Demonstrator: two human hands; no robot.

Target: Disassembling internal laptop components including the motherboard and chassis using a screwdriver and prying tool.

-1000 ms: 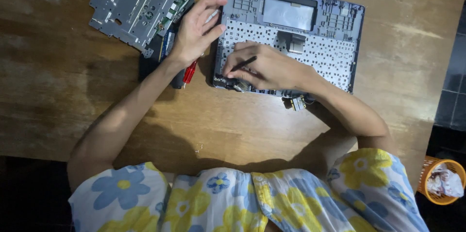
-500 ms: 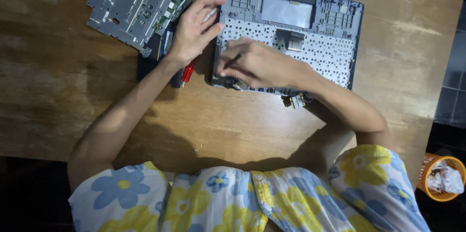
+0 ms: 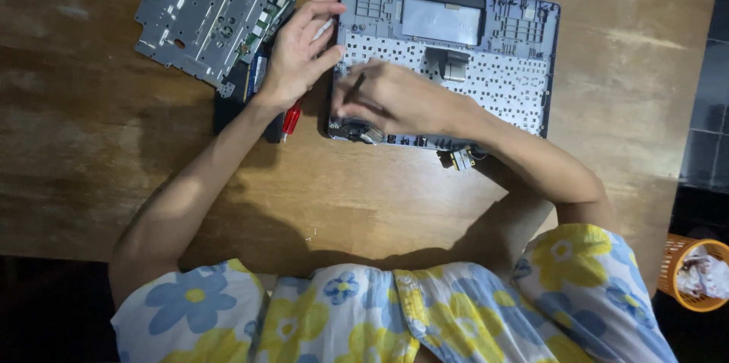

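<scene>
Bare wooden table point(image 3: 91, 150) left and front, metal plate point(image 3: 205, 14) and laptop shell point(image 3: 524, 36) crowding far edge

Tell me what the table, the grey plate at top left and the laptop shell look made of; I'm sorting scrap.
Table: probably wood, brown with streaky grain and a worn sheen. Grey plate: likely stamped sheet metal, dull silver with punched holes. Laptop shell: seemingly moulded plastic, matte blue-grey with ribs; its perforated panel may be thin metal.

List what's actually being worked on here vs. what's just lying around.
In use:
- laptop shell, inside facing up
- thin dark tool in right hand
- left hand steadying the shell's left edge

Lying about:
- metal plate with circuit board
- red-handled screwdriver
- loose hinge part
- orange basket on the floor
</scene>
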